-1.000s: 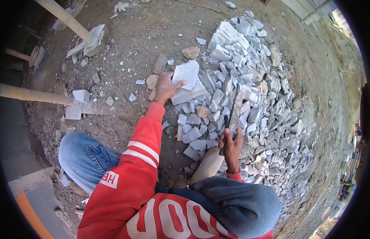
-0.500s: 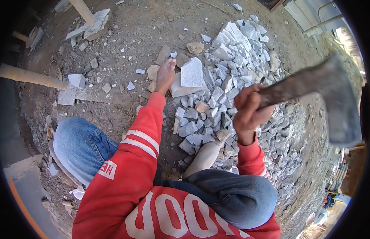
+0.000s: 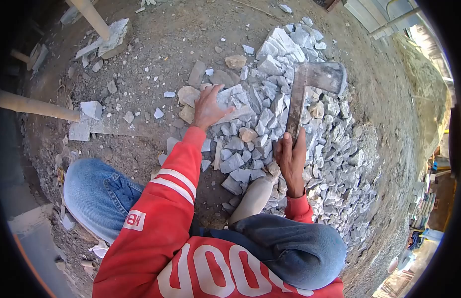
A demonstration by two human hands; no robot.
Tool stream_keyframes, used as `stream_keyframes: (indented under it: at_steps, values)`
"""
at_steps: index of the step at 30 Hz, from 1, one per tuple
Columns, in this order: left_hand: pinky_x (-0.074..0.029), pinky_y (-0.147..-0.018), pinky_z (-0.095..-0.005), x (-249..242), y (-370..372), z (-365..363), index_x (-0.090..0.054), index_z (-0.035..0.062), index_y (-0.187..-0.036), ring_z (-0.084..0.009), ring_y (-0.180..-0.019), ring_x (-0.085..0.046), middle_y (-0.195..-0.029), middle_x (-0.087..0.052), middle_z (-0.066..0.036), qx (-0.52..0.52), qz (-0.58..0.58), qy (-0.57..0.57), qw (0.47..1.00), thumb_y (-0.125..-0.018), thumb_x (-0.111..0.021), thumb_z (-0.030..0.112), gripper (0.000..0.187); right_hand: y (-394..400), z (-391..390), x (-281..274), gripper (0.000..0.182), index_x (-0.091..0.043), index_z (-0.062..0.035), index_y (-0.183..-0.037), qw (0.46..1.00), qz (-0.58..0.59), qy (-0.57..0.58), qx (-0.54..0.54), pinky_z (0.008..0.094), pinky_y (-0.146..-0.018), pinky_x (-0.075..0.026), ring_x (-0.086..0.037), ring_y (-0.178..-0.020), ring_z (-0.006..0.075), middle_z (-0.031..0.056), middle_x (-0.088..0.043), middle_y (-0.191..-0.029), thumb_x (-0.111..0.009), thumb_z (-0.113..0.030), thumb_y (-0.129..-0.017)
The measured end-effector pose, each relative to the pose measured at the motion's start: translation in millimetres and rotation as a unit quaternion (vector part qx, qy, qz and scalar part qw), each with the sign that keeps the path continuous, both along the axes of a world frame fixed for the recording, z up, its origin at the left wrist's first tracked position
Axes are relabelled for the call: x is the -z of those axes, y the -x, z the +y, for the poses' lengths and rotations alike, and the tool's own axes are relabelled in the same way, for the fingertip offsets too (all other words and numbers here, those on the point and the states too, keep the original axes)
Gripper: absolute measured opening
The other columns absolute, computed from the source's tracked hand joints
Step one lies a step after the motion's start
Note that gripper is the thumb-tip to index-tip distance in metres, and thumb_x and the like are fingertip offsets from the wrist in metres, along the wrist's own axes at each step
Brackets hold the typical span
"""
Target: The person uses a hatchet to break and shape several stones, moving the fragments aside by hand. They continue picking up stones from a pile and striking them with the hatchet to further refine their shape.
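Note:
My right hand (image 3: 290,158) grips the handle of a hammer (image 3: 310,84), whose broad metal head rests low over the heap of grey broken stones (image 3: 300,114). My left hand (image 3: 208,107) lies spread on a flat grey stone slab (image 3: 230,99) at the heap's left edge, fingers apart on its surface. I squat in a red sleeve and blue jeans, with my foot (image 3: 253,196) among the chips near me.
Bare dirt with scattered chips lies to the left. Wooden poles (image 3: 37,105) and another pole (image 3: 91,17) cross the upper left, with stone blocks (image 3: 91,109) beside them. A concrete edge (image 3: 37,228) sits at lower left. The heap slopes off to the right.
The hammer was swung up high at the right half a second ago and has come down onto the heap. The slab under my left hand now lies flatter and looks broken.

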State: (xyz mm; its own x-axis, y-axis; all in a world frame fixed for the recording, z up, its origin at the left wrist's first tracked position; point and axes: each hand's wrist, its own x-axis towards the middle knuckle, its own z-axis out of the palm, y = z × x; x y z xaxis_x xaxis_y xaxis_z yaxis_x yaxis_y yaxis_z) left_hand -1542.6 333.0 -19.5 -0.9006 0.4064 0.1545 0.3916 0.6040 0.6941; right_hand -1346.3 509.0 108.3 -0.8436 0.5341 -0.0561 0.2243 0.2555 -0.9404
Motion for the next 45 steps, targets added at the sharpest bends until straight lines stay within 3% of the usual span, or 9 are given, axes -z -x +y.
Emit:
stream_keyframes:
  at_steps: [12,21,23,25,31,35,39,41,45]
  values:
    - [-0.032,-0.1,-0.0537,-42.2,-29.3,48.4,-0.057,0.0154,-0.127,-0.0302,-0.121,-0.045,-0.121,-0.054,-0.005,0.031,0.167,0.064,0.983,-0.062,-0.078,0.005,0.07,-39.1,2.2,31.7,0.022,-0.042,-0.0062,-0.11,0.966,0.015,0.204,0.158,0.0233,-0.039,-0.036,-0.043,-0.045,0.0077,0.0007,-0.047,-0.064,-0.05,-0.026,-0.104]
    - [-0.045,-0.099,-0.0431,14.7,-31.9,11.8,-0.051,0.0042,-0.127,-0.0371,-0.116,-0.054,-0.121,-0.056,-0.016,-0.077,-0.021,-0.046,0.996,-0.06,-0.086,0.012,0.076,-55.9,-5.6,53.4,0.021,-0.044,-0.0061,-0.11,0.945,-0.019,0.279,0.171,0.0226,-0.038,-0.037,-0.043,-0.045,0.0077,0.0005,-0.046,-0.064,-0.053,-0.023,-0.103]
    - [-0.044,-0.101,-0.0422,14.5,-23.1,-2.6,-0.051,0.0049,-0.128,-0.0356,-0.118,-0.054,-0.122,-0.057,-0.016,-0.08,-0.041,-0.038,0.995,-0.06,-0.087,0.013,0.077,-60.9,-5.1,57.5,0.024,-0.049,-0.0043,-0.102,0.95,-0.038,0.263,0.163,0.0263,-0.04,-0.039,-0.046,-0.045,0.0101,0.0011,-0.05,-0.065,-0.062,-0.024,-0.098]
    - [-0.045,-0.1,-0.0412,15.4,-16.2,-12.7,-0.051,0.0049,-0.128,-0.0346,-0.116,-0.055,-0.121,-0.057,-0.015,-0.071,-0.031,-0.036,0.996,-0.059,-0.086,0.011,0.078,-70.6,-0.1,79.1,0.028,-0.053,-0.0024,-0.092,0.995,-0.054,-0.048,0.075,0.0323,-0.045,-0.041,-0.05,-0.046,0.014,0.0036,-0.056,-0.067,-0.069,-0.025,-0.092]
    - [-0.045,-0.101,-0.0404,21.1,-9.5,-14.9,-0.054,0.0073,-0.128,-0.0343,-0.115,-0.056,-0.118,-0.059,-0.014,-0.036,-0.062,-0.078,0.994,-0.056,-0.084,0.003,0.078,-71.3,10.4,74.9,0.024,-0.061,0.0002,-0.101,0.971,-0.164,-0.156,0.08,0.0356,-0.058,-0.043,-0.052,-0.061,0.0188,0.0088,-0.053,-0.066,-0.066,-0.019,-0.089]
    - [-0.044,-0.102,-0.0403,28.6,3.2,-2.4,-0.054,0.0082,-0.13,-0.0343,-0.119,-0.054,-0.121,-0.057,-0.015,0.013,-0.073,-0.111,0.991,-0.056,-0.084,0.001,0.08,-38.6,28.6,9.3,0.022,-0.061,-0.0013,-0.103,0.994,-0.078,-0.077,0.017,0.0272,-0.056,-0.036,-0.044,-0.06,0.0106,0.0013,-0.049,-0.068,-0.061,-0.022,-0.097]
    - [-0.043,-0.103,-0.0412,26.4,0.5,5.1,-0.053,0.0074,-0.13,-0.0349,-0.123,-0.052,-0.127,-0.055,-0.018,-0.052,-0.114,-0.118,0.985,-0.056,-0.087,0.005,0.081,19.4,33.6,-149.8,0.036,-0.052,0.0026,-0.113,0.938,0.346,-0.008,0.029,0.0217,-0.04,-0.033,-0.038,-0.046,0.0068,0.0001,-0.043,-0.066,-0.048,-0.032,-0.104]
    - [-0.043,-0.103,-0.0416,30.2,-3.6,5.3,-0.053,0.0066,-0.129,-0.0351,-0.124,-0.051,-0.128,-0.054,-0.019,-0.075,-0.098,-0.14,0.982,-0.057,-0.089,0.007,0.08,23.8,67.1,-225.6,0.038,-0.044,-0.0112,-0.088,0.888,0.456,-0.013,-0.065,0.0211,-0.05,-0.03,-0.032,-0.053,0.0078,-0.001,-0.035,-0.069,-0.048,-0.047,-0.101]
    - [-0.042,-0.104,-0.0418,34.7,-2.5,1.5,-0.053,0.003,-0.127,-0.0346,-0.123,-0.052,-0.128,-0.055,-0.019,-0.089,-0.135,-0.15,0.975,-0.057,-0.091,0.011,0.079,71.4,35.8,-179.9,0.03,-0.047,-0.0149,-0.09,0.848,0.515,0.003,-0.123,0.0222,-0.051,-0.032,-0.031,-0.052,0.0085,-0.0038,-0.032,-0.065,-0.046,-0.042,-0.102]
